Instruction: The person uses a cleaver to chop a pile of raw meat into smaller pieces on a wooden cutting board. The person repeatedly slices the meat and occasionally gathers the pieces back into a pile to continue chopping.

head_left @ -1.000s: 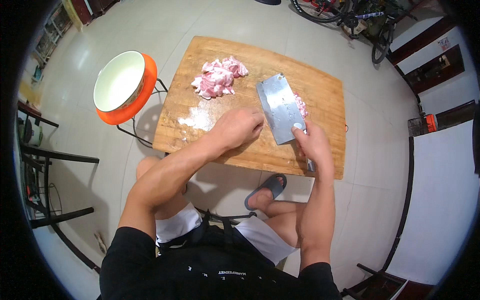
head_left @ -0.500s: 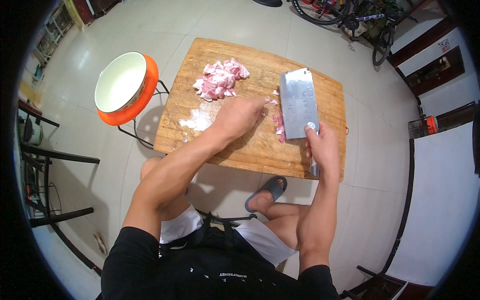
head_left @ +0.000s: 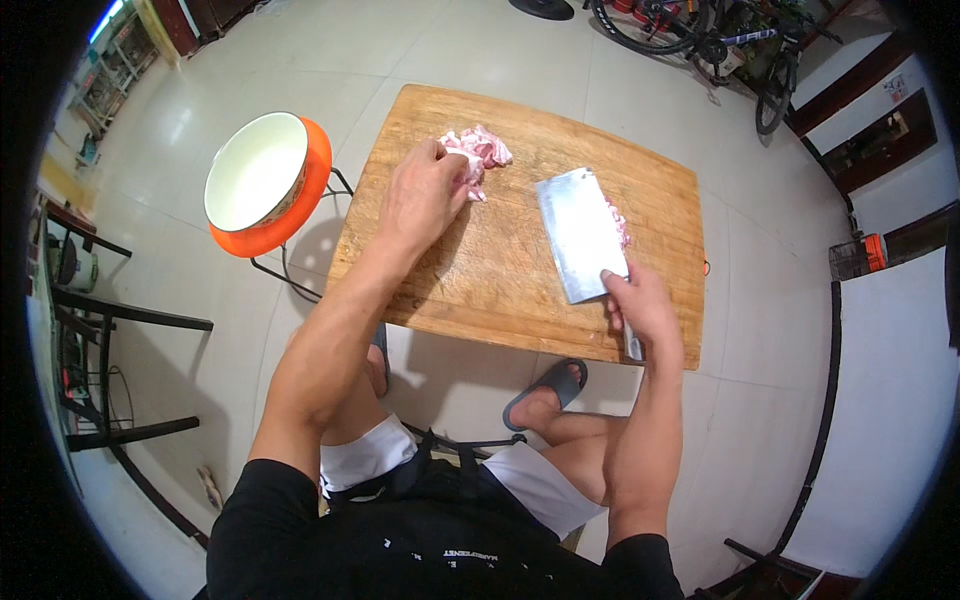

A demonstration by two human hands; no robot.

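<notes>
- Left hand (head_left: 425,195) rests on the meat pile (head_left: 478,152) at the board's (head_left: 500,280) far edge, fingers curled over the near pieces; whether they pinch any, I cannot tell.
- Right hand (head_left: 640,305) grips the cleaver (head_left: 580,232), fingers wrapped shut on the handle, forefinger on the blade.
- Risk: the blade lies flat near that wrist — a careless sweep could nick it, or push scraps off the board.
- More meat (head_left: 618,222) peeks from beyond the blade, mostly hidden.
- Handle is hidden in the fist.
</notes>
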